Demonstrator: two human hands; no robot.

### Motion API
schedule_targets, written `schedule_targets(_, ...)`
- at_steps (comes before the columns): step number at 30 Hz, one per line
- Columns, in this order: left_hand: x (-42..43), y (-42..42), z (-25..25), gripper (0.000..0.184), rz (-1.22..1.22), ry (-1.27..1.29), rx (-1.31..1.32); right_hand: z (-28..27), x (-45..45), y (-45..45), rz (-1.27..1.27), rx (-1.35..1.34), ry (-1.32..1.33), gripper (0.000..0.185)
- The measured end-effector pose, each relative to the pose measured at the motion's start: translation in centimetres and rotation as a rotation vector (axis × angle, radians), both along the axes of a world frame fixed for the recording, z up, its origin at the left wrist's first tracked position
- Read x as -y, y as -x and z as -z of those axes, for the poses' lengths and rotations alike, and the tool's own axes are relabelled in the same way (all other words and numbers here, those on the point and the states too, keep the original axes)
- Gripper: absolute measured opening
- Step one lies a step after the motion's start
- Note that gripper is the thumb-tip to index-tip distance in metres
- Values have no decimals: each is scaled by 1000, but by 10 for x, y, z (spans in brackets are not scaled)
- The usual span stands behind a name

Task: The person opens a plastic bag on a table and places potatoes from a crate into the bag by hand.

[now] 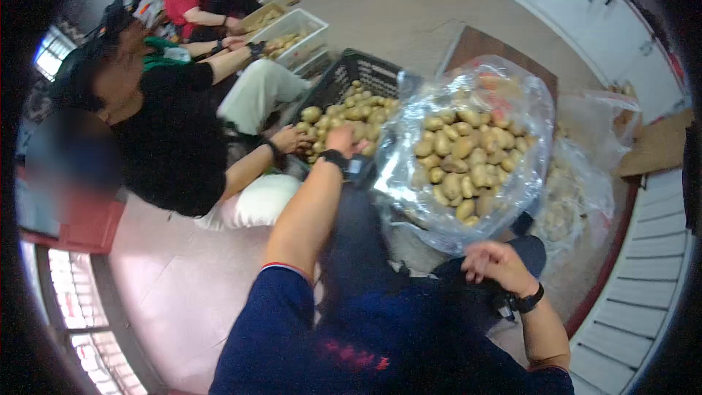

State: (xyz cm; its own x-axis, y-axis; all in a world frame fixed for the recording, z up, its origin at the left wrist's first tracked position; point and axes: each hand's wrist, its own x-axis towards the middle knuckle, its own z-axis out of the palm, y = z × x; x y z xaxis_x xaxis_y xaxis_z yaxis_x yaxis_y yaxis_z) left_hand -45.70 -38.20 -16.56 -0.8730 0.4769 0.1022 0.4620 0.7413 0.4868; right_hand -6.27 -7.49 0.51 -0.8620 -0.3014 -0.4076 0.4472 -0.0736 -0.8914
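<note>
My left hand reaches into a black slatted crate of small potatoes. Its fingers touch the potatoes and are blurred, so whether they grip one does not show. Over my right knee is my right hand, its fingers loosely bent and apart, with nothing visible in them. In front of me stands a clear plastic bag, its mouth spread wide around a heap of potatoes. Another person's hand is at the crate's left side, close to mine.
A person in black sits close on my left. Farther back, a person in red works beside white bins. Another filled plastic bag stands at right near a cardboard flap. White cabinets line the far right.
</note>
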Motion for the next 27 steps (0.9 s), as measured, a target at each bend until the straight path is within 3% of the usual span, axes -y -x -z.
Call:
schedule_targets(1,-2,-11,-24,46,-19,201,-134,6,11,19,94,-45,5,38)
schedule_targets(4,5,-4,-15,49,1,194,-130,34,29,68,247,-72,-47,36)
schedule_targets(6,2,1,-23,50,20,351,-15,68,23,96,294,-264,-315,38)
schedule_targets(8,11,10,1,53,-29,244,-10,117,2,118,409,-355,-508,41)
schedule_targets(9,6,8,-25,52,42,422,54,105,-4,120,435,-353,-673,42)
schedule_targets(10,9,15,-9,52,36,440,38,94,-7,124,454,-348,-834,43)
schedule_targets(13,27,30,19,45,111,266,-38,112,-19,124,583,-364,-1014,43)
schedule_targets(14,34,39,30,44,84,315,37,100,-15,123,554,-258,-977,42)
schedule_targets(16,26,42,27,43,63,364,107,115,-13,121,557,-332,-1093,43)
schedule_targets(18,21,38,17,41,54,505,-40,122,-8,120,539,-384,-1213,44)
schedule_targets(21,2,25,-3,29,114,478,-82,118,-4,121,535,-364,-1291,45)
schedule_targets(22,2,30,15,29,119,479,-81,115,-3,121,538,-358,-1291,45)
schedule_targets(23,-4,35,33,28,38,70,142,112,-3,122,580,-381,-1275,46)
schedule_targets(25,-13,37,43,27,-46,-344,358,109,-6,125,621,-407,-1260,47)
schedule_targets(26,-18,35,49,21,62,-454,269,107,-6,126,630,-355,-1285,47)
schedule_targets(27,-40,17,10,22,-122,-741,679,106,-6,129,641,-307,-1309,47)
